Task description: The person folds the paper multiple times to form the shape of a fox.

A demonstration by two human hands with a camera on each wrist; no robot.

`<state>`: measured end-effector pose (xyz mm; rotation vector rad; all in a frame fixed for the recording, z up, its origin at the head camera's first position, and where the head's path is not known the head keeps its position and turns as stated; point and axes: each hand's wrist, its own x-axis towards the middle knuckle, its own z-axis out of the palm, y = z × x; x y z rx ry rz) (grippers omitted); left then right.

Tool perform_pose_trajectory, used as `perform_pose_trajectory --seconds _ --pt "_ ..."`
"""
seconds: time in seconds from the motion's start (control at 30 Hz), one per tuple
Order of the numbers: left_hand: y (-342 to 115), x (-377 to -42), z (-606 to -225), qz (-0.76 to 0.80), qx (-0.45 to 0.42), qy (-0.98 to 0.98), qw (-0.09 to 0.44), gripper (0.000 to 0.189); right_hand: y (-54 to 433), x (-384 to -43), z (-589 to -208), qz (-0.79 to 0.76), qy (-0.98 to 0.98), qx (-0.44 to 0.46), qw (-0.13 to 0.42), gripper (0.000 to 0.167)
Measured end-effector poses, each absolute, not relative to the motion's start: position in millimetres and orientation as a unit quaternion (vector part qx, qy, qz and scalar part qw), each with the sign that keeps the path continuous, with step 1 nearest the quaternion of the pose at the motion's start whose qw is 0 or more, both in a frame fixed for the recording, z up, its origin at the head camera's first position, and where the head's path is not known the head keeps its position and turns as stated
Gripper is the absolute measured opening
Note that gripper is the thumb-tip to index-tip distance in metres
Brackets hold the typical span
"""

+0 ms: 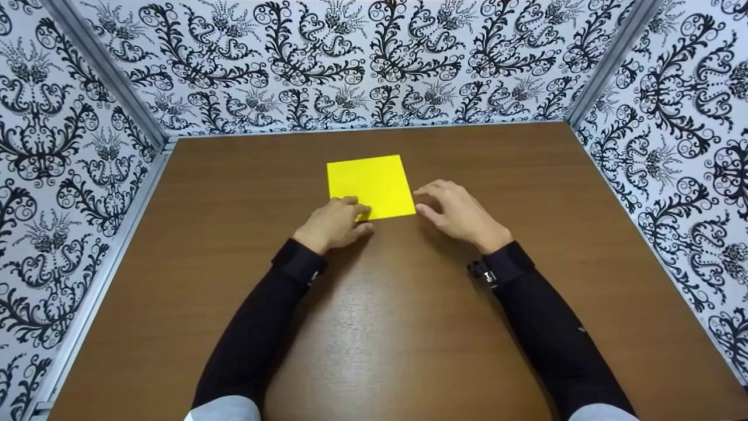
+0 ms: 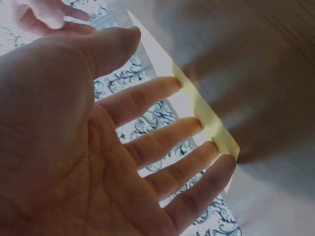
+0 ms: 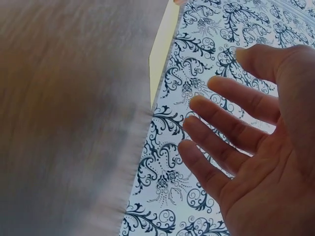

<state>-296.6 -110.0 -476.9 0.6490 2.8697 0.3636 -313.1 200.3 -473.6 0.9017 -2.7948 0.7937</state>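
A square sheet of yellow paper lies flat on the brown table, slightly turned, in the head view. Over its near left corner is my left hand, fingertips on the sheet and thumb off its near edge. The left wrist view shows that hand's fingers spread and nearly straight, their tips right at the paper. My right hand hovers just beyond the sheet's right edge, holding nothing. In the right wrist view its fingers are spread and loosely bent, with the paper some way off.
The brown table runs back to a wall with black scroll patterns on white. Similar patterned panels stand at the left and right, joined by grey metal posts at the corners.
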Motion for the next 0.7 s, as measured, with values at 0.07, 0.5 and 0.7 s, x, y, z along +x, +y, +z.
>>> perform_pose_trajectory --seconds 0.07,0.5,0.7 --pt "-105 -295 -477 0.122 0.226 0.962 0.093 0.058 199 -313 -475 0.255 -0.918 0.3 0.042 0.04" --pt "-93 -283 -475 0.138 0.254 0.953 0.092 0.05 195 -311 -482 0.23 -0.927 0.295 -0.021 0.039" --pt "-93 -281 -476 0.141 0.282 0.946 0.071 0.041 194 -309 -480 0.227 -0.928 0.293 -0.033 0.036"
